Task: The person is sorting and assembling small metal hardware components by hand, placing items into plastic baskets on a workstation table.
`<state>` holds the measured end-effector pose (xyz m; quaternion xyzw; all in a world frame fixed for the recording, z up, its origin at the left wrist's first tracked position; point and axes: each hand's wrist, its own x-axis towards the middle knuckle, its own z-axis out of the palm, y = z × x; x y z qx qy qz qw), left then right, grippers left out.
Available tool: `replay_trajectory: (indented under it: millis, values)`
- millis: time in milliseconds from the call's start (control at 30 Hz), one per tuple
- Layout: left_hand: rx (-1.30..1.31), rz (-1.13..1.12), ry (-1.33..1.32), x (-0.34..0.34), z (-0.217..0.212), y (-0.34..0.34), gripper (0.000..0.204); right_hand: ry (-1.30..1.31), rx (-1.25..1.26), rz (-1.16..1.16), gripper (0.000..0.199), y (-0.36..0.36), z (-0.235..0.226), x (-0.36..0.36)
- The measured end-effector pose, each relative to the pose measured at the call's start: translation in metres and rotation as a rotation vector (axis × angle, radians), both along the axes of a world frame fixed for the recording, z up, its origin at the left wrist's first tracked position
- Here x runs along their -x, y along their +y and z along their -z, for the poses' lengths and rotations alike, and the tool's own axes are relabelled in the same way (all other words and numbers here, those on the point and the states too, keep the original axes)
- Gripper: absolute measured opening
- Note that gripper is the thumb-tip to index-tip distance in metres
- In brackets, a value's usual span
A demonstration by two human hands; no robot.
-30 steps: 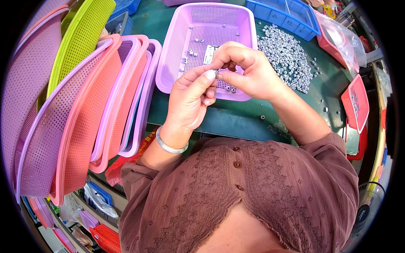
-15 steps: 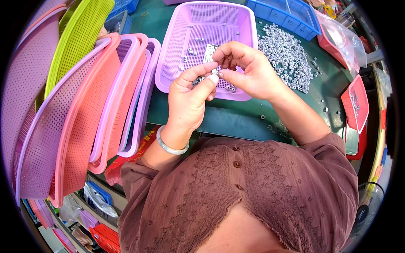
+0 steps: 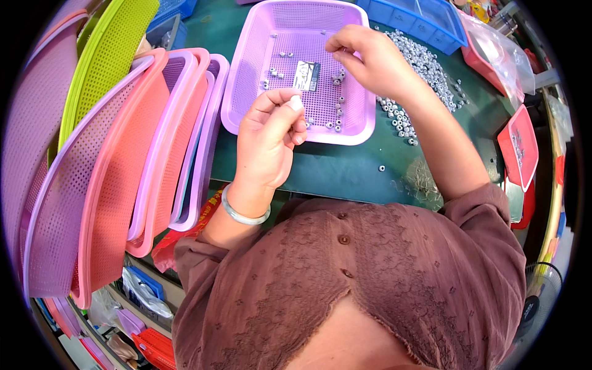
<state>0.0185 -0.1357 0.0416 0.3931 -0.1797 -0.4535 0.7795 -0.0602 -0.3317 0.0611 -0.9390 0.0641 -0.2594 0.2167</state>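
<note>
My left hand (image 3: 269,132) is closed in a pinch over the near left part of the purple mesh basket (image 3: 361,132). Something pale shows at its thumb tip; I cannot make out whether that is a held part or the nail. Raised over the basket's right rim is my right hand (image 3: 376,58), its thumb and fingers drawn together; anything between them is too small to name. Inside the basket lie a black-and-white card (image 3: 306,76) and several small grey ring-like parts (image 3: 338,125). A large heap of similar grey parts (image 3: 425,71) is spread on the table, partly behind my right forearm.
Nested pink, purple and green mesh baskets (image 3: 123,166) crowd the left side. A blue divided bin (image 3: 413,24) stands behind the heap on the green table (image 3: 320,172). At the right edge is a small pink tray (image 3: 518,148) with grey parts.
My hands have moved apart: the right has gone up and right to the basket's far right side, the left slightly left. The card now shows fully.
</note>
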Motion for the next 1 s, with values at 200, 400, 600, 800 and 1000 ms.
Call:
replay_trajectory:
  millis: [200, 400, 600, 800, 1000]
  values:
    - [0.057, 0.091, 0.157, -0.006, 0.004, 0.001, 0.011, 0.656, 0.470, 0.038, 0.015, -0.012, 0.010, -0.025]
    - [0.016, 0.076, 0.173, -0.005, 0.001, 0.003, 0.019, 0.902, 0.506, 0.061, 0.012, -0.009, 0.019, -0.048]
    - [-0.052, 0.069, 0.178, -0.006, -0.001, 0.004, 0.023, 0.791, 0.378, -0.019, 0.011, -0.015, 0.026, -0.051]
    - [-0.092, 0.042, 0.128, -0.007, -0.005, 0.003, 0.020, 0.288, -0.513, -0.307, 0.014, -0.003, 0.002, -0.025]
    - [-0.115, 0.060, 0.126, -0.004, -0.010, -0.002, 0.018, -0.046, -0.848, -0.401, 0.024, 0.033, -0.002, 0.000]
